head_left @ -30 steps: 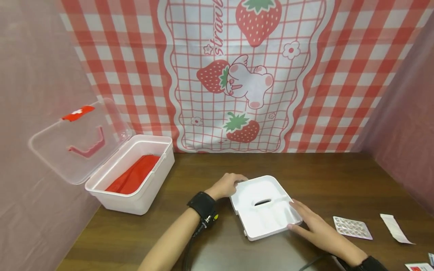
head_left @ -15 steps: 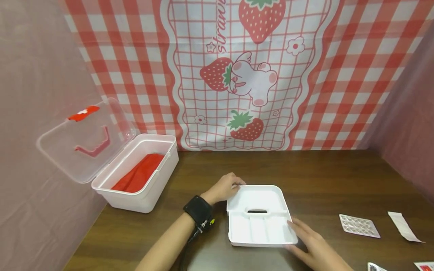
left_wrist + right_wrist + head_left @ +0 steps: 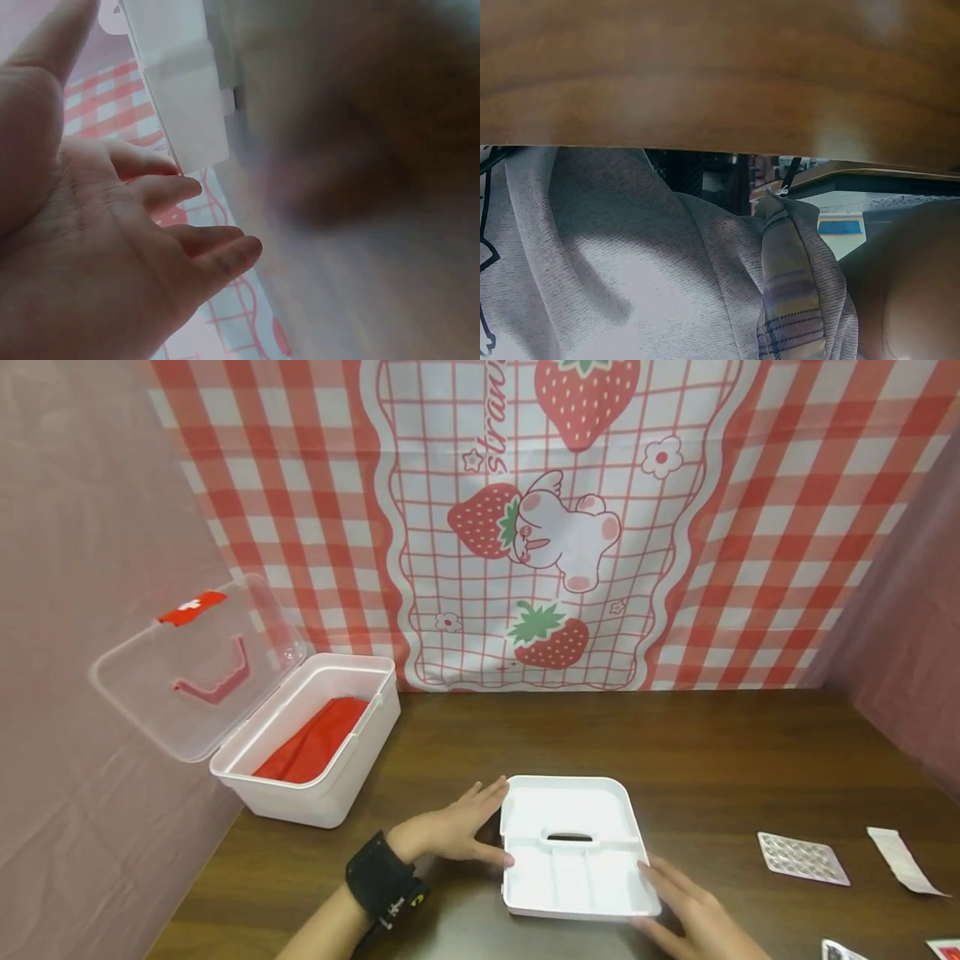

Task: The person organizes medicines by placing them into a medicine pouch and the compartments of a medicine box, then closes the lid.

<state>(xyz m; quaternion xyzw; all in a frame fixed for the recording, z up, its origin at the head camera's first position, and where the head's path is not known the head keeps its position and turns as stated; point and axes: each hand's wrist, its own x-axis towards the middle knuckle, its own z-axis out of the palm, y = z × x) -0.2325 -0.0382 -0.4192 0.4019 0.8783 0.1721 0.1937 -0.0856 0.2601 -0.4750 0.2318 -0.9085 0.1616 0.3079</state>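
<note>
A white plastic tray insert (image 3: 573,868) with a slotted handle and shallow compartments lies flat on the dark wooden table (image 3: 697,752). My left hand (image 3: 457,831) lies open at the tray's left edge, straight fingertips against its side. The left wrist view shows the same open palm (image 3: 112,247) beside the tray's white rim (image 3: 180,97). My right hand (image 3: 686,906) rests with straight fingers at the tray's near right corner. In the right wrist view I see only the table edge (image 3: 720,82) and grey clothing; the fingers are out of sight.
An open white box (image 3: 315,768) with a clear hinged lid (image 3: 195,668) and red cloth (image 3: 315,747) inside stands at the left. A blister pack (image 3: 802,858), a white paper strip (image 3: 900,860) and small packets (image 3: 840,950) lie at the right. A strawberry-print cloth hangs behind.
The tray was turned square to me and set down flat. My left hand let go of its far corner and straightened beside it. My right hand slid toward the near right corner.
</note>
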